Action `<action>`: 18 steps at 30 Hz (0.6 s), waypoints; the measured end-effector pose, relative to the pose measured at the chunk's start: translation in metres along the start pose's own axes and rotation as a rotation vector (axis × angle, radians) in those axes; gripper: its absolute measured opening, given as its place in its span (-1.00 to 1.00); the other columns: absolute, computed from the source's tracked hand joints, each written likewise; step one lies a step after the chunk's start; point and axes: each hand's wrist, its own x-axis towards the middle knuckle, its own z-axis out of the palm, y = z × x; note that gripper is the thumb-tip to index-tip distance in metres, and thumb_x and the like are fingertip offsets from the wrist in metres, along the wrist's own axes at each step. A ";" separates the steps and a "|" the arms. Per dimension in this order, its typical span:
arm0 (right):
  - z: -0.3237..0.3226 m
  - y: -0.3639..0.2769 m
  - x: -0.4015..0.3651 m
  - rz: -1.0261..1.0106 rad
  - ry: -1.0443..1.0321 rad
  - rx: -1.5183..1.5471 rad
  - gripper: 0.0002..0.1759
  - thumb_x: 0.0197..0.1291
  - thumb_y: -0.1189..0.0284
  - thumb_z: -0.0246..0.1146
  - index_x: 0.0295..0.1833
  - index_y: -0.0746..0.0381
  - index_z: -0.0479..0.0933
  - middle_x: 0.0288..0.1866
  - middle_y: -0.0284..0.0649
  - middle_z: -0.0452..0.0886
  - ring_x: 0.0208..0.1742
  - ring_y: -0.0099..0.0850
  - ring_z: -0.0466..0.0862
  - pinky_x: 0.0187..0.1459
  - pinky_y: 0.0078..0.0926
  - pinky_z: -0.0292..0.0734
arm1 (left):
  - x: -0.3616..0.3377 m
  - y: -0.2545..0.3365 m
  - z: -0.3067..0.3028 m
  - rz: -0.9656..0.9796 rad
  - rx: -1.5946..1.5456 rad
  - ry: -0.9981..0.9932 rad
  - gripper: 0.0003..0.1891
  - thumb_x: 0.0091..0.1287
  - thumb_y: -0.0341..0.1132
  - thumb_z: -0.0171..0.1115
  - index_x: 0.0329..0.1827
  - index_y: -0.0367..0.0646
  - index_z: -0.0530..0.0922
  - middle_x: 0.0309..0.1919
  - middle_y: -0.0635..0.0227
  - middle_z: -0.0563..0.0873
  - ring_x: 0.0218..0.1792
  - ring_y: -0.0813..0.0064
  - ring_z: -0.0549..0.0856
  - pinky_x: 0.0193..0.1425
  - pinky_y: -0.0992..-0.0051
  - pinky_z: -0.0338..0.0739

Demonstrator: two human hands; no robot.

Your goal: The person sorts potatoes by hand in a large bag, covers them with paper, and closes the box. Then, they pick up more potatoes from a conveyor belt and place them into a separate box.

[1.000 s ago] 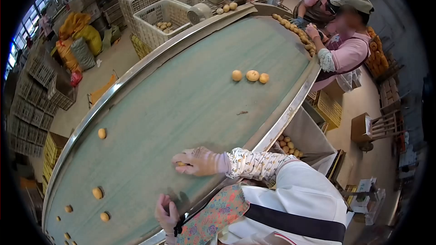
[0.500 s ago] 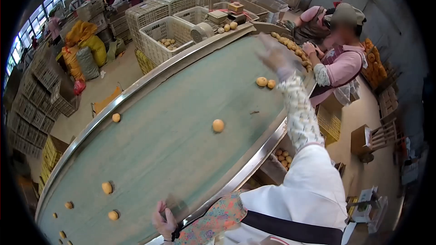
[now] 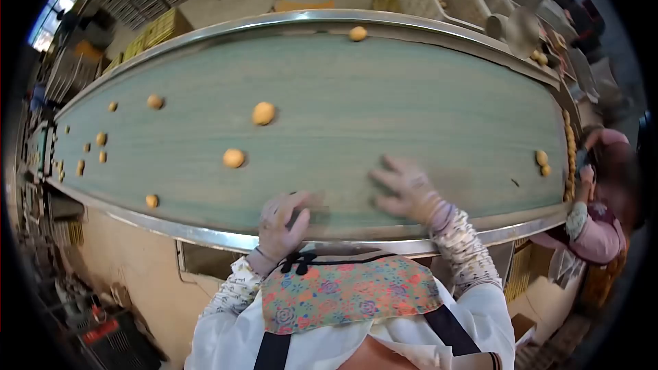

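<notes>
Left hand [image 3: 281, 223] flat on the green table [image 3: 411, 96] at its near edge, just inside the metal rim [image 3: 205, 236]. Palm down, fingers spread, nothing in it, slightly blurred. Right hand [image 3: 406, 188] also palm down on the surface, a bit further in from the near edge, fingers splayed, empty. Nearest fruit [image 3: 234, 158] lies up-left of the left hand, further in from the near edge, near but apart. Left hand clearly closer to it than right. It's round, so no long axis to tell. Second fruit [image 3: 263, 113] sits beyond it toward the table middle. Edge fruit [image 3: 151, 201] is by the near edge, well to the left. Small fruits [image 3: 89, 151] are scattered at the left end. Co-worker's sleeve [image 3: 600, 243] at the right edge, two fruits [image 3: 541, 158] near it
</notes>
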 end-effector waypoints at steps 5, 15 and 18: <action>-0.040 -0.006 0.078 0.171 0.250 0.014 -0.30 0.10 0.12 0.35 0.33 0.19 0.43 0.32 0.12 0.40 0.37 0.07 0.37 0.33 -0.09 0.30 | -0.001 -0.003 -0.007 0.026 -0.031 0.026 -0.64 0.16 -0.40 0.33 0.05 -0.16 0.57 -0.18 0.24 0.71 -0.13 0.10 0.65 0.10 0.18 0.50; 0.064 -0.095 0.218 -0.213 0.077 -0.104 -0.45 0.08 0.06 0.34 0.17 0.06 0.59 0.24 0.00 0.44 0.35 -0.04 0.38 0.29 0.01 0.30 | -0.002 -0.008 -0.024 0.030 -0.028 0.194 -0.67 0.17 -0.41 0.33 0.03 -0.18 0.59 -0.17 0.22 0.73 -0.12 0.14 0.68 0.18 0.17 0.50; 0.063 -0.111 0.183 -0.450 -0.027 -0.079 -0.57 0.05 0.15 0.37 0.04 0.08 0.64 0.21 -0.06 0.47 0.31 -0.02 0.40 0.24 0.00 0.33 | -0.006 -0.015 -0.021 0.012 -0.078 0.254 -0.65 0.17 -0.40 0.33 0.04 -0.18 0.59 -0.14 0.21 0.72 -0.11 0.14 0.68 0.17 0.18 0.50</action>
